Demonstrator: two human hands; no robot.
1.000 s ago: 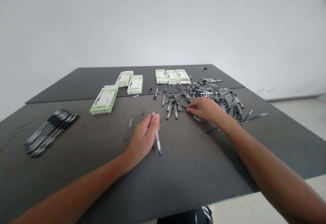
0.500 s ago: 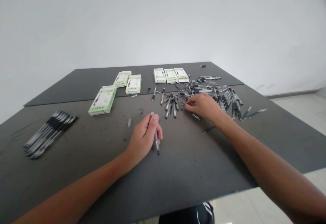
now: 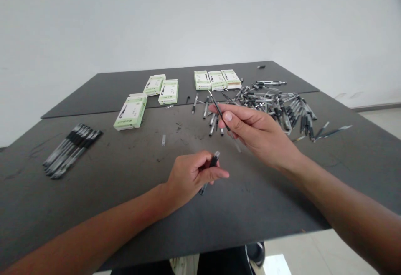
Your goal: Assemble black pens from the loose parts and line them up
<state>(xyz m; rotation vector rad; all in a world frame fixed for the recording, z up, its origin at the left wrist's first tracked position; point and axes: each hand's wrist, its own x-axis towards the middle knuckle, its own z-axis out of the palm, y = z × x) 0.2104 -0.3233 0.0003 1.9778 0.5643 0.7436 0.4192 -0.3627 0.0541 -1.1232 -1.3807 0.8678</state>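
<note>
My left hand [image 3: 188, 175] is closed around a pen barrel [image 3: 214, 159] with a black grip; its upper end sticks out past the forefinger and its other end shows below the hand. My right hand [image 3: 260, 135] pinches a thin dark pen refill [image 3: 215, 104] between thumb and fingers, tip pointing up and left. The refill is above and apart from the barrel. Beyond the right hand lies a loose heap of pens and pen parts [image 3: 283, 110]. To the left, several pens with black grips [image 3: 70, 152] lie side by side in a row.
Green and white boxes stand on the dark table [image 3: 131, 229]: a near one [image 3: 130, 112], two behind it [image 3: 168, 91], and three at the back [image 3: 217, 80]. A small clear piece [image 3: 163, 140] and a black cap [image 3: 188, 99] lie mid-table. A wall rises behind.
My right hand has lifted the refill from beside the heap and come nearer the left hand. My left hand has moved right and turned the barrel, its black-grip end now up. The view has shifted slightly.
</note>
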